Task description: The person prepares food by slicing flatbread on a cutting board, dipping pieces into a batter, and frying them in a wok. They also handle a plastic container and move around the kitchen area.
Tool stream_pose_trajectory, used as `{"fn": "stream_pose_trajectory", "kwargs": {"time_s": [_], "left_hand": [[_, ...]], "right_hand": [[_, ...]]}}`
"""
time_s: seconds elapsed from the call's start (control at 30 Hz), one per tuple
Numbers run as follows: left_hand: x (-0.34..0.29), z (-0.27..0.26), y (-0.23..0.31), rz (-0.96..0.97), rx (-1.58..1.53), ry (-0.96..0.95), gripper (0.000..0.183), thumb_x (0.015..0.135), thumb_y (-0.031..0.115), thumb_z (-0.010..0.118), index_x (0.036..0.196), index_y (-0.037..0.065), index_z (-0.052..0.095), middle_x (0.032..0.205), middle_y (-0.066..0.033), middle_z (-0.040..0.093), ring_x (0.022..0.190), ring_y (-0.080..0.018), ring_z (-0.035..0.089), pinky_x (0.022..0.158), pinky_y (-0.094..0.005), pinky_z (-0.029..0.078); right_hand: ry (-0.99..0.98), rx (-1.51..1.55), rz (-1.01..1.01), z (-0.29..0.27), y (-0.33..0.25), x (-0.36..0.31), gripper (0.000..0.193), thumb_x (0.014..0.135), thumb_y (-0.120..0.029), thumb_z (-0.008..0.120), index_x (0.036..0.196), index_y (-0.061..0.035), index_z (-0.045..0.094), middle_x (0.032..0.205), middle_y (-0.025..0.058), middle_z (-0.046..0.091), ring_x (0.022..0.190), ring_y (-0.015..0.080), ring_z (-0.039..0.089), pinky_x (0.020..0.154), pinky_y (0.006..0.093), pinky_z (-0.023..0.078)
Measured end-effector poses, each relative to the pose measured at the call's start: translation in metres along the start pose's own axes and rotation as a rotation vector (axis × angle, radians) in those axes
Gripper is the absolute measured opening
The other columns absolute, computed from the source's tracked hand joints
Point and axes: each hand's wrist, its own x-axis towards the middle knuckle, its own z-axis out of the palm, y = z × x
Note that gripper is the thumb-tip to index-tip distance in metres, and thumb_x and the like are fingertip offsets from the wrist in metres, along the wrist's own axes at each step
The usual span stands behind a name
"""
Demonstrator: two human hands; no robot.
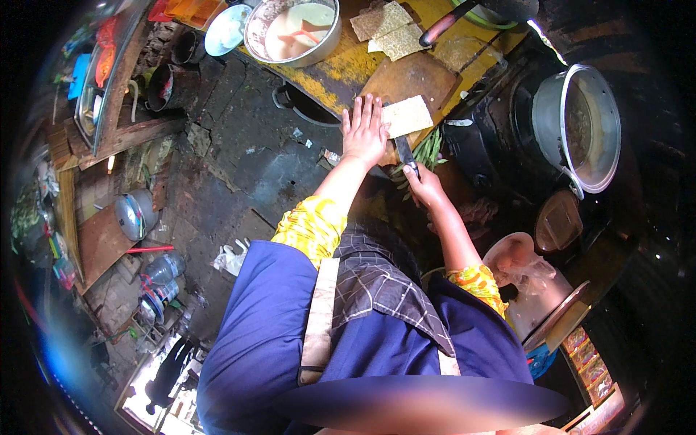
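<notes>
A pale rectangular slab of what looks like tempeh (407, 116) lies on a worn wooden cutting board (417, 78). My left hand (365, 132) rests flat at the slab's left end, fingers stretched out and thumb side against it. Wrapped round a knife's dark handle is my right hand (426, 185). The blade of the knife (404, 150) points away from me, its tip close to the slab's near edge; whether it touches cannot be seen. Long green leaves or pods (429, 151) lie just right of the blade.
Thin speckled slabs (395, 32) lie on the yellow table (319, 83) beyond the board. A metal basin of whitish liquid (330, 43) stands at the far left of it. To the right are a black stove (489, 138) and a large metal pot (551, 116). A pan handle (446, 24) reaches over the table.
</notes>
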Motion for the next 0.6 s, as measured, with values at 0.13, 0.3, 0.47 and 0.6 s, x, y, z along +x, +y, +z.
{"fn": "stream_pose_trajectory", "kwargs": {"time_s": [0.13,0.3,0.47,0.6], "left_hand": [[0.000,0.002,-0.001,-0.002,-0.019,0.010,0.058,0.089,0.029,0.037,0.139,0.007,0.018,0.145,-0.0121,0.014,0.135,-0.0295,0.009,0.107,-0.0514,0.008],[-0.009,0.002,-0.005,-0.049,-0.043,0.046,0.052,0.089,0.029,0.041,0.135,0.006,0.031,0.143,-0.0113,0.021,0.134,-0.0296,0.013,0.107,-0.0504,0.008],[-0.015,0.006,-0.008,-0.009,-0.054,0.077,0.047,0.089,0.028,0.042,0.130,0.007,0.039,0.140,-0.0084,0.029,0.133,-0.0298,0.016,0.106,-0.0506,0.010],[-0.014,0.010,-0.008,-0.018,-0.075,0.063,0.047,0.089,0.028,0.042,0.131,0.007,0.039,0.140,-0.0075,0.029,0.133,-0.0293,0.017,0.106,-0.0509,0.011]], "right_hand": [[-0.041,0.098,0.033,-0.001,0.004,-0.005,0.043,0.087,-0.042,0.049,0.098,-0.0009,0.054,0.052,0.0074,0.052,0.036,0.0167,0.049,0.036,0.0308,0.039],[-0.008,0.056,0.063,-0.002,-0.001,-0.006,0.042,0.087,-0.042,0.048,0.097,-0.0006,0.054,0.051,0.0069,0.051,0.035,0.0158,0.048,0.037,0.0309,0.038],[0.039,-0.122,0.074,-0.002,-0.015,-0.005,0.042,0.087,-0.040,0.049,0.094,0.0009,0.054,0.062,0.0167,0.057,0.053,0.0289,0.058,0.051,0.0372,0.045],[0.090,-0.226,0.022,0.000,-0.031,0.004,0.041,0.087,-0.038,0.048,0.093,0.0023,0.054,0.078,0.0250,0.059,0.078,0.0406,0.058,0.069,0.0420,0.045]]}}
